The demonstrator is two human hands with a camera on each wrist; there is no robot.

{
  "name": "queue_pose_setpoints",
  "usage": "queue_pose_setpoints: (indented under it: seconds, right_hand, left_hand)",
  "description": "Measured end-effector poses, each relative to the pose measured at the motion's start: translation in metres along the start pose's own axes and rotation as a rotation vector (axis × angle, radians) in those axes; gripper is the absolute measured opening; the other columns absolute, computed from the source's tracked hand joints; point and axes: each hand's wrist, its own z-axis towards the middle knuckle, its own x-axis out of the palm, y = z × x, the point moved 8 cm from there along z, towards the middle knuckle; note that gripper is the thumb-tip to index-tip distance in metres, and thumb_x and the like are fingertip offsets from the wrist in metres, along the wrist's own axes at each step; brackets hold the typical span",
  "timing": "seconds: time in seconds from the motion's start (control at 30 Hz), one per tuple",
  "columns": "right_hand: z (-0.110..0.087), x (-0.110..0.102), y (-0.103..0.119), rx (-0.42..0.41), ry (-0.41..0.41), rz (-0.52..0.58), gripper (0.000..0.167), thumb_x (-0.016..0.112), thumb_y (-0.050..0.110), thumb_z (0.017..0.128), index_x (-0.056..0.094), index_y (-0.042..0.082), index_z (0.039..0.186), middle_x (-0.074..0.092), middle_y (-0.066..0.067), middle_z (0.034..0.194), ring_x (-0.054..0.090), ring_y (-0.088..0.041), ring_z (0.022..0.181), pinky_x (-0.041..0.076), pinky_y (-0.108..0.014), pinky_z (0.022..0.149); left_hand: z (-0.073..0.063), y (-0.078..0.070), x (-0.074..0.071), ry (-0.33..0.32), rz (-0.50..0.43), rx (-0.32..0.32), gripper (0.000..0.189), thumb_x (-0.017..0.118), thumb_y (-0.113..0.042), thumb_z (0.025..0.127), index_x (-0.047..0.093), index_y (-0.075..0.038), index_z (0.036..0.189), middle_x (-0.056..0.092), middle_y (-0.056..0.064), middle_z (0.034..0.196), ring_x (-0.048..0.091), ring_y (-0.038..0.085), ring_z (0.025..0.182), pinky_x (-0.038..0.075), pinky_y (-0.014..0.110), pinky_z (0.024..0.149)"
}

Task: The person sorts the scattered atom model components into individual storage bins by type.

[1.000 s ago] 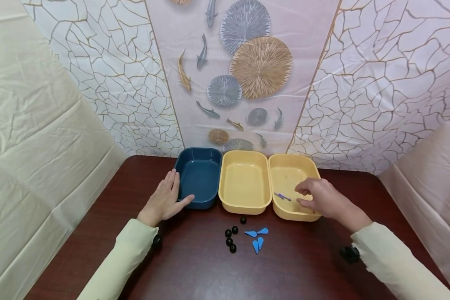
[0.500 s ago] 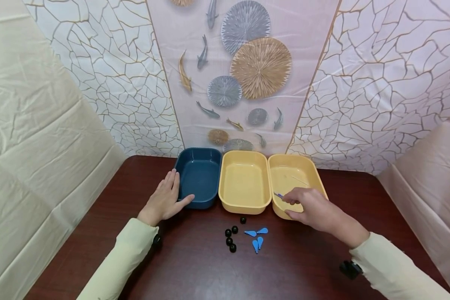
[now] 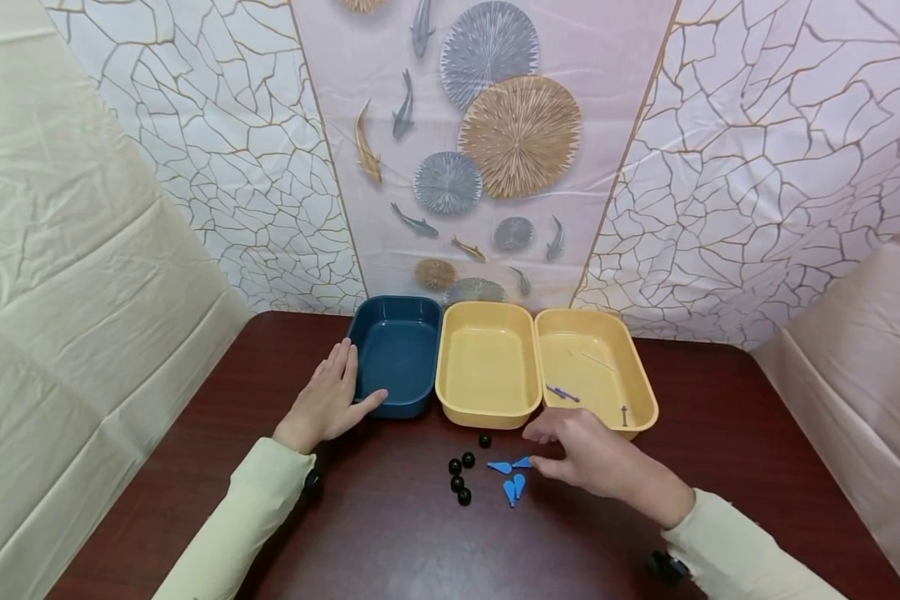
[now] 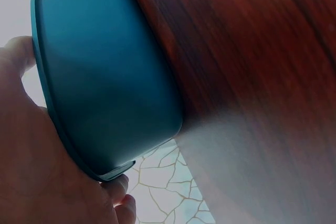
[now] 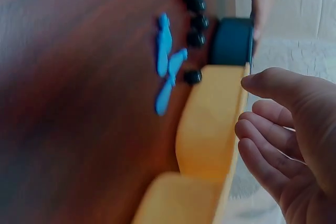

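My left hand (image 3: 326,398) rests with straight fingers on the rim of the dark blue tray (image 3: 397,354), thumb over its front corner. In the left wrist view, that hand (image 4: 31,145) lies along the tray's rim. My right hand (image 3: 592,454) hovers at the front of the right yellow tray (image 3: 596,379), its thumb near the small blue paddle-shaped pieces (image 3: 499,467). Nothing sits between its loosely bent fingers in the right wrist view. Several round black beads (image 3: 464,497) lie to the left of the blue pieces.
A middle yellow tray (image 3: 489,362) stands between the other two trays. Inside the right tray lie a purple stick (image 3: 566,394), a pale thin stick (image 3: 598,361) and a small dark piece (image 3: 624,415). A patterned cloth (image 3: 521,137) hangs behind the table.
My right hand has moved out of the right yellow tray, left and toward me, to the blue pieces. The small dark piece in that tray now shows. My left hand stays in place.
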Motion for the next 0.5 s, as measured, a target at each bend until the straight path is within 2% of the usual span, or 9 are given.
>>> queue_pose_setpoints:
  seconds: [0.2,0.37,0.5]
  right_hand:
    - [0.003,0.028,0.009,0.051,0.072,0.120,0.022,0.088,0.014,0.086,0.078,0.006,0.103,0.078,-0.005,0.097,0.075,-0.016,0.085,0.063,-0.028,0.074]
    - [0.007,0.047,0.018,0.054,0.079,0.207,0.019,0.086,0.017,0.088,0.078,0.009,0.103,0.077,-0.001,0.096,0.074,-0.011,0.086,0.062,-0.025,0.075]
    - [0.010,0.061,0.023,0.040,0.086,0.234,0.019,0.086,0.016,0.088,0.078,0.010,0.104,0.076,0.000,0.096,0.072,-0.008,0.087,0.062,-0.024,0.076]
  left_hand:
    - [0.000,0.000,0.001,0.000,0.003,0.000,0.102,0.053,-0.061,0.102,0.015,0.011,0.164,0.013,0.028,0.175,0.015,0.048,0.163,0.022,0.061,0.131]
    - [0.001,0.001,0.001,-0.003,0.006,0.002,0.102,0.053,-0.061,0.102,0.015,0.011,0.164,0.012,0.028,0.175,0.015,0.048,0.163,0.022,0.061,0.131]
    - [0.001,0.002,0.001,-0.004,0.007,0.000,0.102,0.053,-0.061,0.102,0.015,0.011,0.164,0.013,0.029,0.175,0.015,0.048,0.163,0.022,0.062,0.131]
